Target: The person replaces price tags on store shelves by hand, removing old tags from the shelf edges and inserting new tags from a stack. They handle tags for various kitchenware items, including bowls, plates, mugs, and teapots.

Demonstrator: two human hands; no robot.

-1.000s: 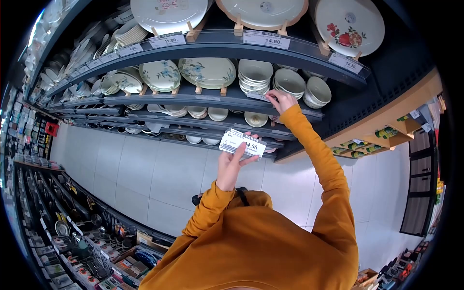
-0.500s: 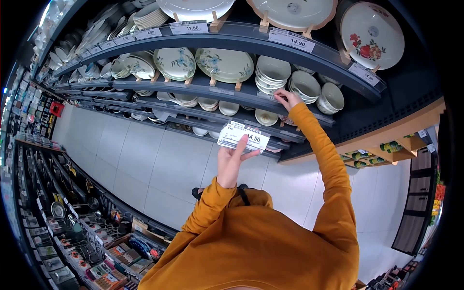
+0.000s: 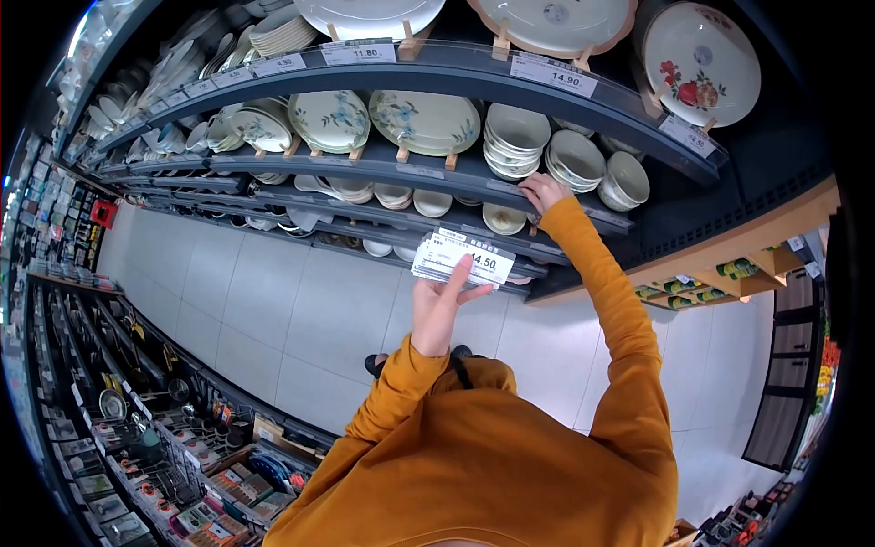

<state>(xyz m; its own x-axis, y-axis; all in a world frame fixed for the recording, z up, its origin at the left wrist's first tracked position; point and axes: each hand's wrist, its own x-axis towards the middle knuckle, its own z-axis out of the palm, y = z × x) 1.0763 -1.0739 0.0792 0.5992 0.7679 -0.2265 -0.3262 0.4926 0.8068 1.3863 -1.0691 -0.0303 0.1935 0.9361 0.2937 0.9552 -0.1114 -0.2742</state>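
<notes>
A stack of white price labels (image 3: 463, 261), the top one reading 14.50, is pinched in my left hand (image 3: 441, 305), with the thumb over its face. My right hand (image 3: 547, 192) reaches to the front edge of the second shelf (image 3: 492, 185), its fingers bent together at the edge strip below the bowls. Whatever lies between those fingers is too small to make out. Just above it are a stack of white bowls (image 3: 515, 141) and another bowl stack (image 3: 575, 158).
Large plates on wooden stands fill the upper shelf, with a flowered plate (image 3: 702, 66) at the right. Oval floral plates (image 3: 424, 123) stand left of the bowls. Kitchen tools (image 3: 146, 428) line the rack at lower left. Tiled floor (image 3: 337, 305) runs between.
My right hand has shifted slightly down along the shelf edge, and its fingers have curled closer to the strip. My left hand with the labels has barely moved.
</notes>
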